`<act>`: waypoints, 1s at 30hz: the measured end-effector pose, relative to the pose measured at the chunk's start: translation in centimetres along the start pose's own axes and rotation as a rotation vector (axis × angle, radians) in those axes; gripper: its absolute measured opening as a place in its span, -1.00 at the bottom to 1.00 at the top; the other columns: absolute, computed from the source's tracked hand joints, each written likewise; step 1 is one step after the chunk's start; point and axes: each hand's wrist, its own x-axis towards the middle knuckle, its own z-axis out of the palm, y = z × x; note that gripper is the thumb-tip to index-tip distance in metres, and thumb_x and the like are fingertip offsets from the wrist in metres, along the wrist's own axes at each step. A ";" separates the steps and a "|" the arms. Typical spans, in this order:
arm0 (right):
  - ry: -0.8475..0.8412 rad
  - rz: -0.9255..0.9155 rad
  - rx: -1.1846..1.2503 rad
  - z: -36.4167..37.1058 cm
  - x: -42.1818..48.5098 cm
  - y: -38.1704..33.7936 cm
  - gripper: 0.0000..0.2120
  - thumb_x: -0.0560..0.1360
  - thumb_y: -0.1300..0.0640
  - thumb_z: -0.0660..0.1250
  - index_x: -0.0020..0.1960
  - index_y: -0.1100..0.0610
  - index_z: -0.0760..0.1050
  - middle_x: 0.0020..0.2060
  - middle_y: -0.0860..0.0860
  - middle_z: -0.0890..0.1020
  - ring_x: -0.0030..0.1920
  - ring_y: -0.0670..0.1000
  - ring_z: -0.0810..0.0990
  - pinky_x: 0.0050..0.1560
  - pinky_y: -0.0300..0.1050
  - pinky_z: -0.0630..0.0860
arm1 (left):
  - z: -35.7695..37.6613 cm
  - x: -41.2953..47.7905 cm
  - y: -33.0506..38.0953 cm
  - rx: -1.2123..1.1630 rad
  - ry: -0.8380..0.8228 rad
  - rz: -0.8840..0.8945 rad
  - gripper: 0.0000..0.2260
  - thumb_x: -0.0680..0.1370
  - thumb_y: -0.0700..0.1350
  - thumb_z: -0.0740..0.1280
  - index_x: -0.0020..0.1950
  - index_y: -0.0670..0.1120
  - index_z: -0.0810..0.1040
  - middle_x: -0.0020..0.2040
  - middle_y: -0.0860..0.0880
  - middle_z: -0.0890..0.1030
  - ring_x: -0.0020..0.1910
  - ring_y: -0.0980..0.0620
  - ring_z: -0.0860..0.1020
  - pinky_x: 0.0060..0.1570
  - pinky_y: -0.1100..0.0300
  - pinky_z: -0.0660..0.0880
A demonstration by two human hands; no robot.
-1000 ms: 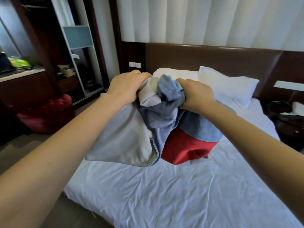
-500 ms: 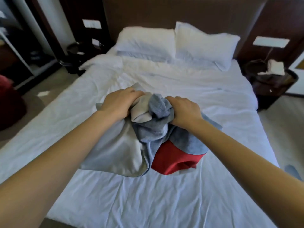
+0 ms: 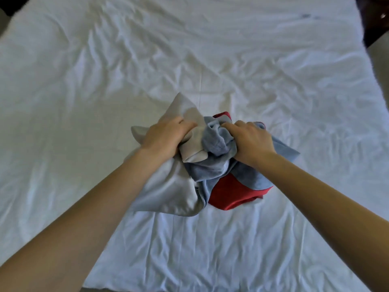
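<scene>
A bundle of clothes lies on the white bed sheet [image 3: 105, 81] near the middle of the view. It holds a pale grey cloth [image 3: 168, 190], a blue-grey cloth [image 3: 214, 142] and a red cloth [image 3: 231, 192]. My left hand [image 3: 166, 135] grips the pale grey cloth at the top of the bundle. My right hand [image 3: 250, 142] grips the bunched blue-grey cloth beside it. Both hands rest on top of the pile, knuckles up. The red cloth sticks out from under the blue-grey one at the near right and a little at the far side.
The wrinkled white sheet fills nearly the whole view around the bundle. The bed's near edge [image 3: 94, 288] runs along the bottom left. Dark furniture [image 3: 372, 24] shows past the bed's right edge at the top right.
Both hands have brought the bundle down from the air onto the sheet. The view has tilted down, so the headboard and pillows are out of sight.
</scene>
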 end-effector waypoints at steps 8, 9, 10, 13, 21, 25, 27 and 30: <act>-0.156 0.122 -0.051 8.8 -0.8 0.9 -0.34 0.44 -0.12 0.32 0.45 -0.13 0.12 0.16 0.02 0.45 0.19 0.16 0.41 0.02 0.12 0.43 | 10.2 0.6 -1.5 0.157 -0.051 0.018 -0.40 0.40 -0.10 0.32 0.41 0.11 0.21 0.40 -0.18 0.17 0.27 -0.21 0.32 0.01 -0.10 0.46; -0.156 0.125 -0.057 9.6 -1.0 1.0 -0.33 0.44 -0.11 0.33 0.46 -0.13 0.11 0.18 0.01 0.45 0.20 0.15 0.41 0.03 0.11 0.43 | 11.2 0.6 -1.6 0.181 -0.058 0.013 -0.39 0.41 -0.07 0.30 0.42 0.12 0.17 0.43 -0.19 0.14 0.32 -0.21 0.28 0.06 -0.13 0.44; -0.157 0.129 -0.062 10.5 -1.2 1.1 -0.31 0.44 -0.11 0.33 0.47 -0.13 0.10 0.20 0.00 0.44 0.22 0.14 0.40 0.04 0.10 0.43 | 12.1 0.6 -1.6 0.192 -0.060 0.007 -0.39 0.44 -0.04 0.27 0.44 0.13 0.12 0.45 -0.19 0.10 0.36 -0.22 0.24 0.12 -0.16 0.40; -0.183 0.156 -0.047 12.6 -1.7 1.4 -0.26 0.43 -0.11 0.34 0.49 -0.14 0.04 0.27 -0.03 0.39 0.27 0.09 0.37 0.07 0.08 0.44 | 14.3 1.0 -1.9 0.217 -0.067 -0.009 -0.41 0.52 0.04 0.18 0.48 0.14 -0.01 0.51 -0.18 -0.01 0.46 -0.21 0.10 0.25 -0.22 0.30; -0.251 0.162 0.023 12.1 -1.8 1.7 -0.11 0.37 -0.16 0.40 0.49 -0.19 -0.11 0.37 -0.02 0.29 0.39 0.09 0.25 0.21 0.18 0.40 | 13.8 1.3 -1.2 0.201 -0.141 -0.048 -0.40 0.55 0.05 0.13 0.51 0.15 -0.11 0.53 -0.16 -0.10 0.51 -0.19 -0.05 0.35 -0.33 0.11; -0.338 0.161 0.226 9.0 -2.5 2.2 0.30 0.04 -0.27 0.58 0.46 -0.32 -0.29 0.50 -0.01 0.04 0.52 0.12 -0.08 0.33 0.45 0.03 | 11.6 -0.1 0.6 0.031 -0.119 -0.038 -0.11 0.31 0.06 0.30 0.51 0.14 -0.16 0.54 -0.16 -0.14 0.51 -0.19 -0.09 0.37 -0.37 -0.12; -0.214 0.084 0.336 7.5 -2.4 1.8 0.26 0.04 -0.34 0.54 0.47 -0.31 -0.22 0.48 -0.08 0.13 0.51 0.05 0.03 0.35 0.39 0.08 | 11.0 -0.8 2.5 -0.018 0.027 0.088 -0.09 0.24 0.09 0.29 0.53 0.06 -0.03 0.53 -0.16 0.05 0.50 -0.17 0.05 0.41 -0.31 -0.01; -0.119 -0.063 0.393 6.8 -1.8 0.9 -0.01 0.18 -0.27 0.48 0.49 -0.13 0.10 0.30 -0.11 0.43 0.29 -0.03 0.43 0.21 -0.02 0.39 | 11.3 -0.8 4.4 -0.053 0.156 0.141 -0.21 0.33 0.09 0.29 0.51 -0.14 0.18 0.44 -0.14 0.35 0.42 -0.08 0.32 0.40 -0.09 0.18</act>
